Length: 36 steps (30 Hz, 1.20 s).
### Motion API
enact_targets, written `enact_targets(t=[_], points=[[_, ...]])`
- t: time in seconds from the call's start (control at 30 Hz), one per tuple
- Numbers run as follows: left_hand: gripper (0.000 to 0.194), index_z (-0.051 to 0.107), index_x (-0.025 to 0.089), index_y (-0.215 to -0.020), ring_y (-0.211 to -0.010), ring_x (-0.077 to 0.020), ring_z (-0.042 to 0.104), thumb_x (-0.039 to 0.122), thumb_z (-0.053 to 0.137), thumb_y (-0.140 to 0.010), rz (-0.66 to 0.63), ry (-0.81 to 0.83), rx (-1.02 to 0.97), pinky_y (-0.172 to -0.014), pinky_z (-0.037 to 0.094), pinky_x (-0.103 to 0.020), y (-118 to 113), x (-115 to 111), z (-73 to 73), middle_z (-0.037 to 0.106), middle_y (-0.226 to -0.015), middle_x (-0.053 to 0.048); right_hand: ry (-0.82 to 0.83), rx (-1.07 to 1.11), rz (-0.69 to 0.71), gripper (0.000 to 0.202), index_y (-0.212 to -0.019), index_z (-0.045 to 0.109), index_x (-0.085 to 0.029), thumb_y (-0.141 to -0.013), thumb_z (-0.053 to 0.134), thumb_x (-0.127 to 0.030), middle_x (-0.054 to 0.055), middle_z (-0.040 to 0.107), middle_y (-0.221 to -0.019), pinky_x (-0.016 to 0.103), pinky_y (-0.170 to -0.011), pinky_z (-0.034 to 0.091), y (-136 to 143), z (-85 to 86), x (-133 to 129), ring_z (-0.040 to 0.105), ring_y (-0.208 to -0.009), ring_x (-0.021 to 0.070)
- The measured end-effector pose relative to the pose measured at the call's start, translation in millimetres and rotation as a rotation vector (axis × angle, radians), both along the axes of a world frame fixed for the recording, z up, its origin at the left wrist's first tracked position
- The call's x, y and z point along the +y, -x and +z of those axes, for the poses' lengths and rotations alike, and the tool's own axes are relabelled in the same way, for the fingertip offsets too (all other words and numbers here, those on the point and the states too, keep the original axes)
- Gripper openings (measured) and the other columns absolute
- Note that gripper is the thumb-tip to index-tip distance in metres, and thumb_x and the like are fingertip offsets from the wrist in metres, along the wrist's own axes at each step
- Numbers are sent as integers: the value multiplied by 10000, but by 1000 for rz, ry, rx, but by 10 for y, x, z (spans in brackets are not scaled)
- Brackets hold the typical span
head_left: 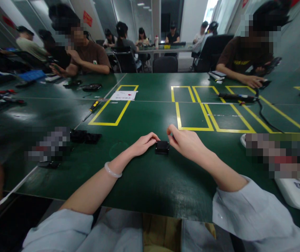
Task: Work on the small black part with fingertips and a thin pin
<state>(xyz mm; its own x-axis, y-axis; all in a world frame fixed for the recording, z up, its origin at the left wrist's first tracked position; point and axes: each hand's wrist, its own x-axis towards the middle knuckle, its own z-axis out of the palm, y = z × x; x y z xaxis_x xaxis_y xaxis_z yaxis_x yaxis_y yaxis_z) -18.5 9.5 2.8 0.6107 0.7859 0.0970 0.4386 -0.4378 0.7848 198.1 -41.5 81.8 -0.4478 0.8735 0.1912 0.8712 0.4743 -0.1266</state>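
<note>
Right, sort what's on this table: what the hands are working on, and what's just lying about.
In hand:
black box, flat on the green table
left hand, fingers touching its left side
right hand, right beside it

Lying about:
screwdriver
paper
black parts
white device

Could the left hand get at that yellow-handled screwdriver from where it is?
Probably yes: the table between the left hand and the screwdriver is bare, though it lies a long stretch away.
</note>
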Motion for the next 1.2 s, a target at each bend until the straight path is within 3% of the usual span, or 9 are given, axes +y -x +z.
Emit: enact_targets(t=[0.5, 1.2], points=[[167, 563, 159, -1003, -846, -158, 598, 254, 498, -882, 16, 9, -56, -775, 470, -285, -7, 49, -116, 622, -956, -43, -22, -1, 3, 207, -1032, 481, -198, -927, 324, -282, 9, 645, -708, 236, -495, 200, 9, -14, 8, 567, -576, 145], [169, 576, 160, -1000, -830, -154, 604, 252, 496, -884, 25, -2, -40, -754, 482, -274, -5, 70, -144, 627, -934, -41, 26, 40, 41, 187, -1049, 459, -198, -915, 348, -267, 9, 646, -740, 235, -511, 229, -25, 12, -8, 547, -578, 137]])
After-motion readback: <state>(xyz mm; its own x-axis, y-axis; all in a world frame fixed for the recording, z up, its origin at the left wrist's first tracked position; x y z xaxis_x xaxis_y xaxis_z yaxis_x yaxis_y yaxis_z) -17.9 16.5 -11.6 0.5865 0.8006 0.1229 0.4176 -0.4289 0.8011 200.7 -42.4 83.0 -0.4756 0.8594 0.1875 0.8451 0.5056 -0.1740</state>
